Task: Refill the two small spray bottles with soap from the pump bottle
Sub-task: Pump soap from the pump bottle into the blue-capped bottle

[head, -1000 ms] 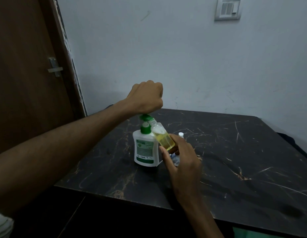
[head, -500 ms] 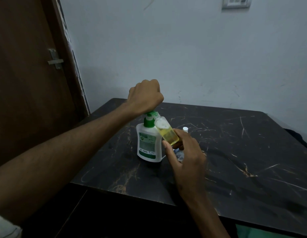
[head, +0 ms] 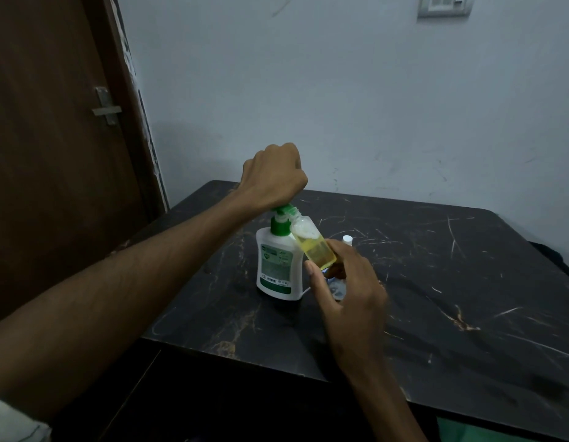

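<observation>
left hand (head: pixel 273 177): fisted, pressing down on pump (head: pixel 284 211)
right hand (head: pixel 350 288): pinching small bottle (head: pixel 313 244), tilted, mouth at nozzle, partly filled yellow
pump bottle (head: pixel 276 266): upright on table (head: pixel 436 298), left of centre, back from near edge
second bottle (head: pixel 339 287): behind right hand, mostly hidden; white cap (head: pixel 347 240) just beyond
risk: mouth slips off nozzle, soap spills; a hard press could tip the base
room: table open right and far; wall (head: pixel 340 90) behind, door (head: pixel 53 154) left

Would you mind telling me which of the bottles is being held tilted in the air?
The small spray bottle with yellow soap, held slanted by the right hand under the nozzle; the pump bottle stands upright on the table.
</observation>
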Demonstrator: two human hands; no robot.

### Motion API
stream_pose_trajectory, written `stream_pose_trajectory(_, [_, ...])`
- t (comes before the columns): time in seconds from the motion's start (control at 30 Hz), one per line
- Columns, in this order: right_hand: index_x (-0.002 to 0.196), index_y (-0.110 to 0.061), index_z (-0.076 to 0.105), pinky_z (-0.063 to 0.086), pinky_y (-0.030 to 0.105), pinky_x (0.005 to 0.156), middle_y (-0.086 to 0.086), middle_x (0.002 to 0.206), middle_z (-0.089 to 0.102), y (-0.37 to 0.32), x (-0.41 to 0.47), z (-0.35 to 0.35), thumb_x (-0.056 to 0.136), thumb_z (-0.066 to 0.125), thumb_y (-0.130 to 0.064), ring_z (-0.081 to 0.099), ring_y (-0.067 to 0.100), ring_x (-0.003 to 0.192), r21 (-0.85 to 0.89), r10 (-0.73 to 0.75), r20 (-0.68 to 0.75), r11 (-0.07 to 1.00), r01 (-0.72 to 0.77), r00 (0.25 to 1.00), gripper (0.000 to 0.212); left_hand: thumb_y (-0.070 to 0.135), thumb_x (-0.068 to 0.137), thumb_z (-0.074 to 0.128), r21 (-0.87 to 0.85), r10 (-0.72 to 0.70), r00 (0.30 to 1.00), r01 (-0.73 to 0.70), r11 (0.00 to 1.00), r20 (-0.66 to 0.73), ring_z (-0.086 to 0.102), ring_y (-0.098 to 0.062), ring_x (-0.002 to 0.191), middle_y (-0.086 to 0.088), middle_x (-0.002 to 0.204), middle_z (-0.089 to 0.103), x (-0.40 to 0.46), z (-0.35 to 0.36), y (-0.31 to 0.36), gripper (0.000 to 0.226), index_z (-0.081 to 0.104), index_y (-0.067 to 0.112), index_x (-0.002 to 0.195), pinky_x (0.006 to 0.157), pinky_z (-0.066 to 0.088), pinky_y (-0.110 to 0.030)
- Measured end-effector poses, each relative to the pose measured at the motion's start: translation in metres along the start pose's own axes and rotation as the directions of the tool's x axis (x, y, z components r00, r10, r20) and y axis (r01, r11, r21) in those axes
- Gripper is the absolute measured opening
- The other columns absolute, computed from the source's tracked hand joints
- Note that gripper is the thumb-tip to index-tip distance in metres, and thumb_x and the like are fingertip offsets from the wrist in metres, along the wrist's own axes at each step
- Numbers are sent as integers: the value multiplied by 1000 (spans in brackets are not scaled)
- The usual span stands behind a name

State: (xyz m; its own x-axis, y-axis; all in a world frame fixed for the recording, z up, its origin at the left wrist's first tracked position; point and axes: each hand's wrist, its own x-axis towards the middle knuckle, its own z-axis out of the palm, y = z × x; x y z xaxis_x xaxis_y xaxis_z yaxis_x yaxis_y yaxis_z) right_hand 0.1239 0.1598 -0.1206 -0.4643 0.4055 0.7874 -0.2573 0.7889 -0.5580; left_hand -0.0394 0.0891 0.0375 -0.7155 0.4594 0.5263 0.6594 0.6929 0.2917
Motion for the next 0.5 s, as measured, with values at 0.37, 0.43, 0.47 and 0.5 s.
stream_pose_trajectory(0.37, [129,-17,66,40,0,84,-6,112,67,-6,1,-3,95,69,-38,60,6,95,-12,23,20,1000,-23,1000,41,0,80,64,-107,-73,997,70,992,-33,72,-26,63,-9,64,72,-6,7,-6,17,75,5,68,64,64,-48])
stream_pose_trajectory(0.43, [131,-18,65,42,1,83,-9,112,65,-6,1,-4,95,69,-39,60,5,96,-12,30,14,999,-30,999,42,-1,79,60,-85,-73,994,66,994,-82,73,-30,67,-14,72,74,-6,6,-5,16,75,2,72,62,63,-51])
stream_pose_trajectory(0.47, [131,-19,65,42,2,84,-11,112,63,-7,1,-4,95,69,-39,61,5,96,-4,32,11,999,-32,999,42,-1,79,59,-81,-82,992,74,994,-99,73,-31,68,-15,73,75,-6,5,-4,17,75,1,74,62,63,-51])
stream_pose_trajectory(0.5, [131,-19,64,43,3,84,-12,112,63,-7,1,-5,95,69,-38,61,5,97,5,31,10,999,-31,999,41,0,79,58,-88,-98,990,89,992,-106,73,-31,68,-15,73,74,-6,2,-4,17,75,0,75,62,63,-51])
